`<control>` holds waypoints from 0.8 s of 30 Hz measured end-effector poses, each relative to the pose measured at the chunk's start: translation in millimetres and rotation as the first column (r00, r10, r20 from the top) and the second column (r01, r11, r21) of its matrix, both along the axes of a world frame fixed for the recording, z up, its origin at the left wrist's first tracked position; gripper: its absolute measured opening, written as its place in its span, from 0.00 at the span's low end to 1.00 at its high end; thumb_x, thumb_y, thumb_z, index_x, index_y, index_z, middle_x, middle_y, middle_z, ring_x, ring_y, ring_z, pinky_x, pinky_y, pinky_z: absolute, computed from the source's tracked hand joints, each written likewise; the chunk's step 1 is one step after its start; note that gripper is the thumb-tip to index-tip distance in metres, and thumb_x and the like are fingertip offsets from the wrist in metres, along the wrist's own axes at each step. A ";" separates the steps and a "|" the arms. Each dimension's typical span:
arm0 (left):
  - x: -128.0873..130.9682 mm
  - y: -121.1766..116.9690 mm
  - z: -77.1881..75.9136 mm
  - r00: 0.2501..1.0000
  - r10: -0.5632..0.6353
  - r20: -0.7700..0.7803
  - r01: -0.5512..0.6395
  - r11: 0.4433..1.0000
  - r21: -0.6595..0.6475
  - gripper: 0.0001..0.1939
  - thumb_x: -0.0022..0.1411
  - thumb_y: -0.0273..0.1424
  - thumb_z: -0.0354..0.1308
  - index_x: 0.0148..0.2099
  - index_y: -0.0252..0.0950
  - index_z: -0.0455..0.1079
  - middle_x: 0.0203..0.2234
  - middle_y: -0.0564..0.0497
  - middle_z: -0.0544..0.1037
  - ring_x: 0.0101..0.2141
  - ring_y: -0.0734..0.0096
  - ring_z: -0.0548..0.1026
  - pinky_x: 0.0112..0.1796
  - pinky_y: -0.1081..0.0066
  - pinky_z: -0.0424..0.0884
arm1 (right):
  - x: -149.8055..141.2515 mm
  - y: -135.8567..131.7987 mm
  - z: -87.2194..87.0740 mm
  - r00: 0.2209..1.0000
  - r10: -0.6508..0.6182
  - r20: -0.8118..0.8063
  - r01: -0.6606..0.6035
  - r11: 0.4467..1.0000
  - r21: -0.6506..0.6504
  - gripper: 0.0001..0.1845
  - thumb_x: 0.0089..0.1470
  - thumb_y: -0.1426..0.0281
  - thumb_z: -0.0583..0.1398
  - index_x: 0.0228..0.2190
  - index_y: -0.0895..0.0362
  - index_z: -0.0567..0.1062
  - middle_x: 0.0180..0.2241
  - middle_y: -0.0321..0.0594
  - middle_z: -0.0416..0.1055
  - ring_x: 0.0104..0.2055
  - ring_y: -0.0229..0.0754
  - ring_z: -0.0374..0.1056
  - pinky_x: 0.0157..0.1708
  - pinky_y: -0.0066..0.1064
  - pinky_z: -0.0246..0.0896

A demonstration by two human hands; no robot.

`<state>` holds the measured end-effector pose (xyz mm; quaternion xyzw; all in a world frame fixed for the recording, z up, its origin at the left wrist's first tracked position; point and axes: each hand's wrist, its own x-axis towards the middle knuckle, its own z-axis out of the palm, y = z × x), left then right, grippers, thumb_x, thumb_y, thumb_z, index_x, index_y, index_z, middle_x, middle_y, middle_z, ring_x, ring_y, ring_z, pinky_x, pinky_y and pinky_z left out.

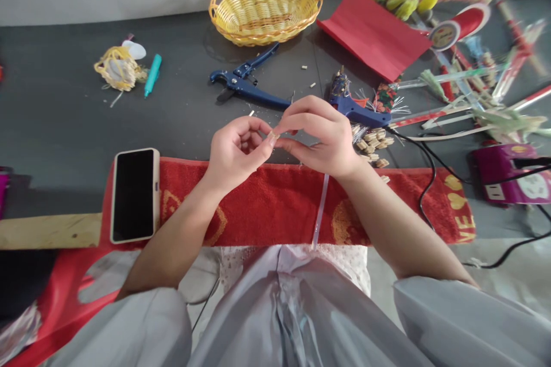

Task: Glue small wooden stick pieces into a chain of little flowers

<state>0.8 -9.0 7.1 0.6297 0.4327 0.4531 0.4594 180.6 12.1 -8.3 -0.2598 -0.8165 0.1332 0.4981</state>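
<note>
"What lies closest to the camera?"

"A red towel (267, 206) stretches along the near edge of a gray counter (185, 57), a dark-screened smartphone (134, 195) resting on its left end and a clear strip (321, 203) crossing it just right of the middle."

"And the hands?"

"Above the towel's far edge, the left hand (239, 152) and right hand (321, 132) meet, the fingers of both pinching a small pale piece (274, 136), too small to identify."

"Beyond that?"

"Past the towel's right half, beige bundles (374, 140) lie near a blue glue gun (361, 113). A blue hand cutter (241, 85) sits beyond the towel's middle. Farther from the towel are a red sheet (374, 31), to the right, and a yellow wicker basket (267, 11)."
</note>
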 end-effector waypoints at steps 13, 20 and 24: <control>-0.1 -0.8 -2.0 1.000 0.023 0.004 -0.023 0.999 0.047 0.16 0.56 0.44 0.66 0.33 0.38 0.70 0.13 0.60 0.67 0.12 0.84 0.61 0.14 0.79 0.56 | 1.5 -0.5 2.1 0.999 -0.027 -0.020 0.026 1.000 -0.010 0.06 0.59 0.66 0.61 0.31 0.54 0.72 0.32 0.37 0.70 0.35 0.38 0.69 0.34 0.33 0.68; -0.6 -0.6 -1.0 1.000 0.025 -0.006 -0.024 0.999 0.035 0.14 0.55 0.41 0.67 0.34 0.37 0.70 0.14 0.60 0.67 0.13 0.84 0.62 0.14 0.79 0.57 | 6.2 0.7 1.0 1.000 -0.014 0.009 0.013 0.999 0.034 0.05 0.59 0.69 0.61 0.37 0.53 0.78 0.34 0.38 0.72 0.36 0.37 0.70 0.36 0.33 0.70; -0.9 -0.8 -1.8 1.000 0.022 -0.006 -0.021 0.999 0.031 0.10 0.57 0.36 0.66 0.34 0.36 0.71 0.13 0.61 0.67 0.13 0.86 0.62 0.15 0.82 0.57 | 8.1 0.9 0.3 0.998 -0.036 0.050 0.033 0.997 0.063 0.06 0.61 0.69 0.59 0.36 0.53 0.77 0.33 0.37 0.71 0.37 0.38 0.71 0.38 0.34 0.70</control>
